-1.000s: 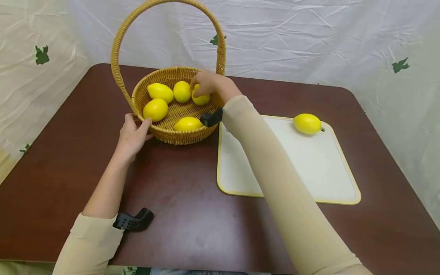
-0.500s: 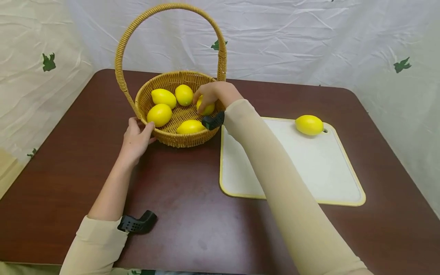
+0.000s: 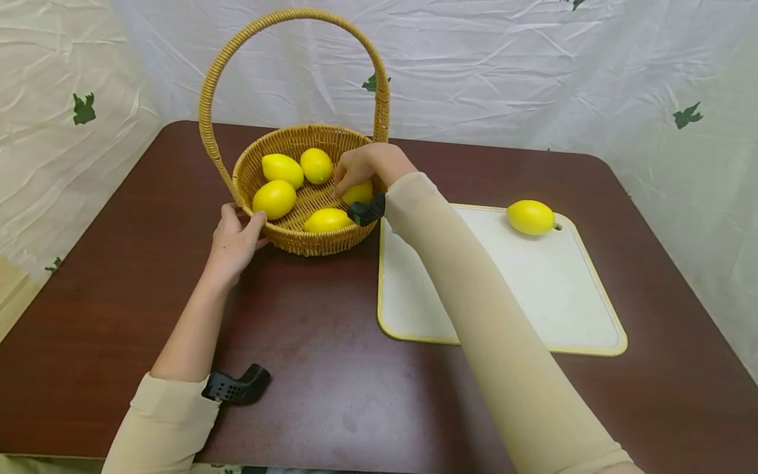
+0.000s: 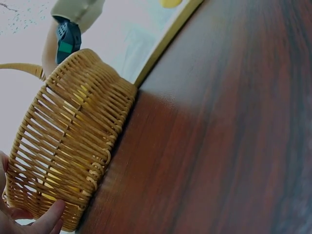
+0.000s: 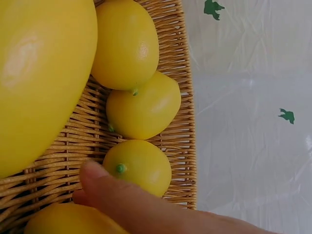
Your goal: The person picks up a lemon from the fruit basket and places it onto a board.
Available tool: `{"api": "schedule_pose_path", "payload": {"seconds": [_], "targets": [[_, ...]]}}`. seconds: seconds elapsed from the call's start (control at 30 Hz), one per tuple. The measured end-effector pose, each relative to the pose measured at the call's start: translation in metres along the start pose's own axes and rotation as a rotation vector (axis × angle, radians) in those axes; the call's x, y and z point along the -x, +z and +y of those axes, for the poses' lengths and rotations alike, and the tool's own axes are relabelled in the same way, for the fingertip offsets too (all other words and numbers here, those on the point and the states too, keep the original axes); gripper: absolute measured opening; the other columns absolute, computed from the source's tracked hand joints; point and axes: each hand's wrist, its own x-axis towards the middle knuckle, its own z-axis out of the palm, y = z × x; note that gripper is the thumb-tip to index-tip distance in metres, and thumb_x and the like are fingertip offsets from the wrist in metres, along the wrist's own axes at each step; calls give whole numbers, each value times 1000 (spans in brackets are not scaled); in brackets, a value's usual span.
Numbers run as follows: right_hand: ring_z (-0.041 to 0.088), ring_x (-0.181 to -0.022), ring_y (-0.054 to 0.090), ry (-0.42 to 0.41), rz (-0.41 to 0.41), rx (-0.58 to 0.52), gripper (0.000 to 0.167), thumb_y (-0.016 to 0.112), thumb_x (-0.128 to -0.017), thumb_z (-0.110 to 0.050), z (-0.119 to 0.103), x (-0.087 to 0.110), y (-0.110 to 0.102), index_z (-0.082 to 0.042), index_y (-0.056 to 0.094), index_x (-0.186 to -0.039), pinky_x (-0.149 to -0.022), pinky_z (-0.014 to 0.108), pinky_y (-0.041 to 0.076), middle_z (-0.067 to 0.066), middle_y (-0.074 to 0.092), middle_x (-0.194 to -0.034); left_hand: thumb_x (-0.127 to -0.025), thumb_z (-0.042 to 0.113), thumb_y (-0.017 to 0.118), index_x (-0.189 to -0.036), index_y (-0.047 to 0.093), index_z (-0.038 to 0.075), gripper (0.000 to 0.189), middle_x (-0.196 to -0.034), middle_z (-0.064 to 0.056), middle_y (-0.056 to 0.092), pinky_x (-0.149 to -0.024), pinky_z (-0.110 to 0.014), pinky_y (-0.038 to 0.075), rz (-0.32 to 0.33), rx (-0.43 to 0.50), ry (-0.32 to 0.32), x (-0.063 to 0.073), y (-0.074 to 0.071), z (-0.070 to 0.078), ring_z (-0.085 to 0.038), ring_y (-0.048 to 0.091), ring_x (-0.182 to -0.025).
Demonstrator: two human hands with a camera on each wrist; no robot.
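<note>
A wicker basket [image 3: 310,243] with a tall hooped handle holds several yellow lemons, among them one lemon [image 3: 275,199] near its left wall. My left hand [image 3: 233,243] holds the basket's left rim, the thumb over the edge and the fingers outside against the weave. Inside the basket's right side, my right hand [image 3: 370,164] has its fingers curled around a lemon [image 3: 358,192], partly hidden by the hand and wrist camera. In the right wrist view, that lemon [image 5: 73,222] lies under a finger, beside another lemon [image 5: 139,165] with a green stem tip.
A white cutting board [image 3: 533,283] with a yellow edge lies right of the basket, partly under my right forearm. One lemon [image 3: 531,217] rests at its far right corner, by the hole. The dark wooden table [image 3: 320,368] meets white cloth behind.
My right hand and the lemon with it have shifted slightly down and toward the basket's right front. The left hand stays on the rim. The head view has tilted a little.
</note>
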Motion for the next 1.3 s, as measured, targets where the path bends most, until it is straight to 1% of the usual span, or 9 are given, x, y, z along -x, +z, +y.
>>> {"api": "schedule_pose_path", "payload": {"seconds": [0.1,0.3,0.57,0.63,0.8,0.87,1.0,1.1,1.3], "targets": [[17,-87,48,4,9,-23,31,59,-87,-40,1,1,2,-16,64,-107,-73,28,50,3,52,-101,-95,27,41,-138,14,-2,58,-136,-23,26,-93,-39,46,5,-9,3,1,1,1,-30,40,-121],[16,-100,46,58,19,42,38,64,-83,-42,0,5,3,-24,62,-116,-79,28,49,-3,51,-115,-95,27,41,-137,14,-3,58,-136,-23,26,-92,-39,47,9,-15,6,2,2,0,-30,40,-121],[19,-107,45,80,-43,40,51,67,-80,-42,-2,6,1,-20,56,-125,-83,30,49,0,48,-123,-95,26,41,-136,16,-3,56,-135,-23,26,-91,-38,47,11,-8,15,1,4,0,-30,42,-119],[19,-103,46,76,-51,46,49,67,-81,-42,-2,6,0,-17,57,-122,-82,29,49,2,49,-120,-95,26,41,-136,16,-3,56,-135,-23,27,-92,-39,47,11,-10,15,1,4,0,-30,41,-119],[16,-81,47,73,-16,85,38,67,-80,-41,-1,5,1,-11,63,-103,-68,24,48,3,51,-92,-95,27,42,-136,16,-3,57,-135,-23,27,-91,-39,47,7,-15,11,2,5,0,-30,41,-119],[16,-77,47,74,-2,96,36,66,-81,-40,-1,5,0,-9,63,-100,-66,24,49,3,49,-87,-95,27,42,-136,16,-3,56,-134,-23,27,-91,-39,47,7,-15,11,2,6,-1,-30,41,-120],[19,-95,48,60,33,179,42,62,-83,-37,-7,10,-4,-11,60,-116,-81,29,47,5,53,-109,-95,27,42,-136,16,-3,56,-134,-24,27,-91,-38,48,7,-18,7,3,6,-2,-30,41,-120],[21,-114,42,72,77,212,52,60,-84,-38,-12,17,-9,-17,51,-130,-96,36,40,3,44,-132,-96,27,41,-136,15,-3,56,-135,-24,26,-91,-38,47,7,-17,6,3,5,-1,-30,41,-120],[23,-121,37,-7,160,224,54,60,-84,-37,-22,32,-18,-14,50,-132,-101,38,36,5,39,-137,-96,27,41,-137,14,-2,57,-137,-24,24,-92,-38,47,7,-14,4,2,2,1,-31,40,-121]]}}
